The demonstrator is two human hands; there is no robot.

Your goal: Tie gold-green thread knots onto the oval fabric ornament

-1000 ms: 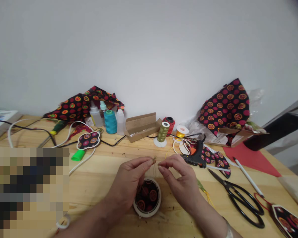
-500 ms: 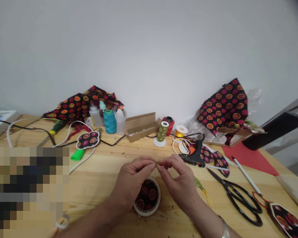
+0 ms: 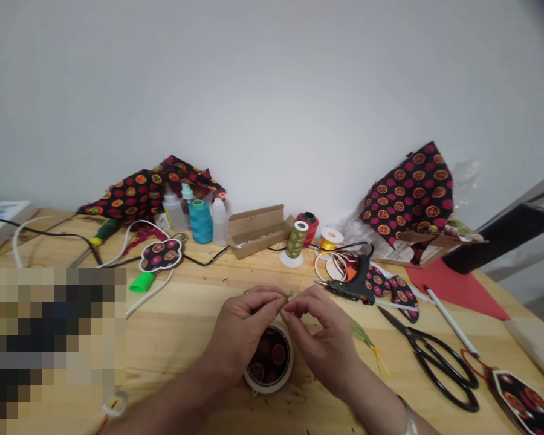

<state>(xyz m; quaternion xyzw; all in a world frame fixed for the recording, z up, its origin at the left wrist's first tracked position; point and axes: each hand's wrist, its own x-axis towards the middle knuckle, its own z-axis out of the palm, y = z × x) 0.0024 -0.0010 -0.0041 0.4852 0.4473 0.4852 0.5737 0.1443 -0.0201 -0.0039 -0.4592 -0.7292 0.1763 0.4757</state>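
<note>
My left hand [image 3: 245, 323] is closed in a pinch, with a small tuft of olive-green thread [image 3: 290, 295] sticking out past the thumb and forefinger. Close against it, my right hand [image 3: 320, 329] also pinches thumb to fingers; what lies between those fingertips is too small to make out. Below both hands a round white-rimmed hoop [image 3: 272, 359] with dark patterned fabric lies on the table, partly covered by the left hand. A green tassel with yellow cord [image 3: 365, 335] rests just right of the right hand.
Black scissors [image 3: 428, 356], a white pen [image 3: 451, 320] and a black glue gun [image 3: 356, 284] lie to the right. Thread spools, including an olive one [image 3: 297, 241] and a teal one [image 3: 200, 222], stand along the wall beside an open cardboard box [image 3: 258, 232].
My right hand's fingertips have shifted slightly down and left, apart from the thread tuft's tip. The tuft now shows more plainly in my left hand, which has barely moved.
</note>
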